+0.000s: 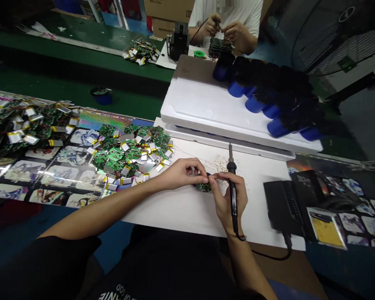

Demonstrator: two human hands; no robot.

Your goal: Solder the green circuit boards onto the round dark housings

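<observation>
A soldering iron (233, 183) rests in my right hand (233, 198), its metal tip pointing away from me and up. The thumb and forefinger of that hand pinch together above a small round green circuit board (203, 187). From the other side my left hand (187, 173) reaches in, thumb and fingertips closed over the same board's far edge. What lies between the fingertips is too small to make out. The board sits low, close to the white work surface (175, 210), partly covered by my fingers.
Left lies a heap of green boards with silver battery packs (134, 152); a larger heap (28, 121) is beyond. Blue cups (254, 104) stand on a white foam tray (200, 100). A black box (283, 206) with a cable is right. Opposite, a co-worker's hands (223, 29) handle parts.
</observation>
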